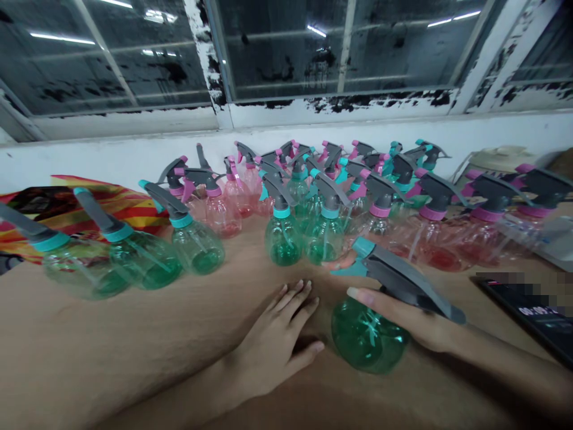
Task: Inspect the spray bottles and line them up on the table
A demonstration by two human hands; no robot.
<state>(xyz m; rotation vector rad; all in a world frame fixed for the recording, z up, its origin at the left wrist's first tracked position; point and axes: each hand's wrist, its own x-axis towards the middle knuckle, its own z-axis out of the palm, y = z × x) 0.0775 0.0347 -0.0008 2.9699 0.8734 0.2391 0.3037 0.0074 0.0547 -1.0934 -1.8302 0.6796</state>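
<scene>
Work surface (89,346): wood-toned tabletop across the lower part of the frame.
Left hand (282,340): palm down and flat on the work surface, lower centre; fingers extended and slightly parted, thumb set apart, its tip just beside the green spray bottle (364,343).
Right hand (398,316): curled around the neck of the green spray bottle, right of centre; thumb on the near side, one fingertip showing by the teal trigger.
Green spray bottle: lower right of centre, grey-and-teal trigger head (398,275) with nozzle pointing left; whether the base touches the work surface cannot be told.
Centre pair: two green-tinted bottles (284,242) with teal collars, side by side beyond the hands.
Left row: three teal-collared bottles (199,251), centre-left to left edge.
Right row: pink-collared bottles (443,251), centre-right to right edge.
Rear cluster: more pink and teal sprayers (331,156), closely grouped, upper centre.
Phone (528,316): right edge, lit digits, partly pixelated.
Printed bag (125,206): red and yellow, left edge, behind the left row.
Beige container (496,158): upper right, partly hidden.
Background: white wall (111,158) below dark windows (286,54) with patchy paint on the frames.
</scene>
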